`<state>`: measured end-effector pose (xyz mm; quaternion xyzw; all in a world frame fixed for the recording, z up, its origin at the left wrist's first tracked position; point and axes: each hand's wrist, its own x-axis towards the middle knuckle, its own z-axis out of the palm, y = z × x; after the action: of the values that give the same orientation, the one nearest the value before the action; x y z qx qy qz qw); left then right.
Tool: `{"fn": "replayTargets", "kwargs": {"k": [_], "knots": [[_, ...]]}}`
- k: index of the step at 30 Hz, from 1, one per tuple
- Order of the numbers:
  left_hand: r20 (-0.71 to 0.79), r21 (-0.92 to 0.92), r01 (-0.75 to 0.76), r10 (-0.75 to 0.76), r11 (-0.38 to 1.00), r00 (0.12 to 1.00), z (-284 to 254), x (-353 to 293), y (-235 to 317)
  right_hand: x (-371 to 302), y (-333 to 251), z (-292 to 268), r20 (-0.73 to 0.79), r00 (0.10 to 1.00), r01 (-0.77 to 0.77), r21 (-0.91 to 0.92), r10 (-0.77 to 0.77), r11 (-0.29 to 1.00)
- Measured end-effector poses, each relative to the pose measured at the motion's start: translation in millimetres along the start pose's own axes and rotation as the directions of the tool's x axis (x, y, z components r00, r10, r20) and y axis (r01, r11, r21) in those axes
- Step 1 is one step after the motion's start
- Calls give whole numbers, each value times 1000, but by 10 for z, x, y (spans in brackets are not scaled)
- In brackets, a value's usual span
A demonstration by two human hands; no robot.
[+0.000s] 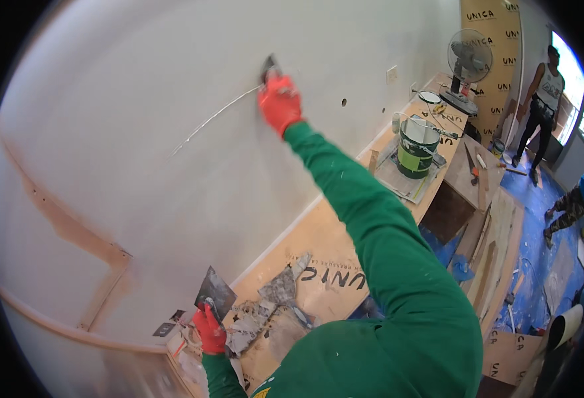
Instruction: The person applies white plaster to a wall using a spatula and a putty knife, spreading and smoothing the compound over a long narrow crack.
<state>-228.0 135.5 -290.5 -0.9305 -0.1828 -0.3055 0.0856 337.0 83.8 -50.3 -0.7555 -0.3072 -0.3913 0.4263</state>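
My right hand [281, 104], in a red glove, reaches far up the white wall [172, 73]. It is closed on a dark-bladed putty knife [269, 64], whose blade appears to touch the wall. A thin pale curved line [212, 118] runs from near this knife down to the left. Low at the left, my left hand [210, 330], also red-gloved, is closed round a wide, flat metal filling blade [216, 293] tilted upward. Its grip is partly hidden by the fingers. Crumpled grey rags [280, 292] lie on the bench beside it.
A board-covered bench [332, 245] follows the wall. On it stand a green bucket [417, 149] and a fan [468, 63]. Wood panels [494, 245] lie right of it over blue floor sheeting [537, 205]. A person [544, 99] stands at the far right; another person's legs [567, 209] show nearer.
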Motion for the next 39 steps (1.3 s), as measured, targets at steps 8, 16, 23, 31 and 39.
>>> {"fn": "replayTargets", "kwargs": {"k": [8,16,23,31,39], "knots": [[8,31,-21,21,999,1000,-118,74,-106,226,708,-455,61,932,-362,82,358,929],[112,-54,99,-93,994,989,-131,-329,-162,-126,-123,-303,-54,989,-121,248,139,961],[104,-127,125,-112,984,988,-121,-617,-147,-716,-1745,-413,-25,1000,2,436,10,900],[-9,-409,250,-278,878,961,-66,-918,-250,-1391,-2980,-459,9,942,298,439,-336,847],[240,-945,308,-876,-112,418,-524,-270,69,-2013,-3172,-893,216,686,255,823,-695,508]]}}
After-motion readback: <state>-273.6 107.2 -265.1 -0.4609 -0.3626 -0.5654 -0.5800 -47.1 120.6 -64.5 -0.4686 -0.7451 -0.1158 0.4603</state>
